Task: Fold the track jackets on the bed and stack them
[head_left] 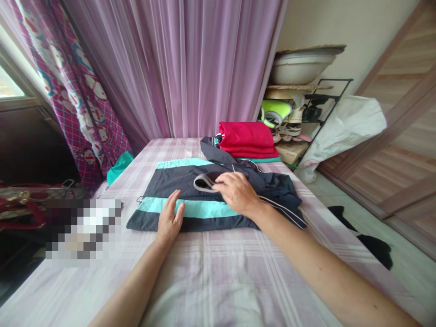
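A dark navy jacket [184, 179] with turquoise bands and white piping lies spread on the bed, its far parts bunched toward the right. My right hand [238, 191] has its fingers closed on the jacket's sleeve, beside a grey-edged looped cuff [200, 183] that stands up from the cloth. Fingers apart, my left hand [170, 220] rests on the turquoise band near the jacket's lower left edge and holds nothing.
Folded red clothes [247, 138] are stacked behind the jacket on the plaid bedsheet [204, 277]. A blurred-out object [85, 229] lies at the left edge. At the back right stands a rack [320, 109] with shoes and a basin [304, 66]. Purple curtains [190, 68] hang behind.
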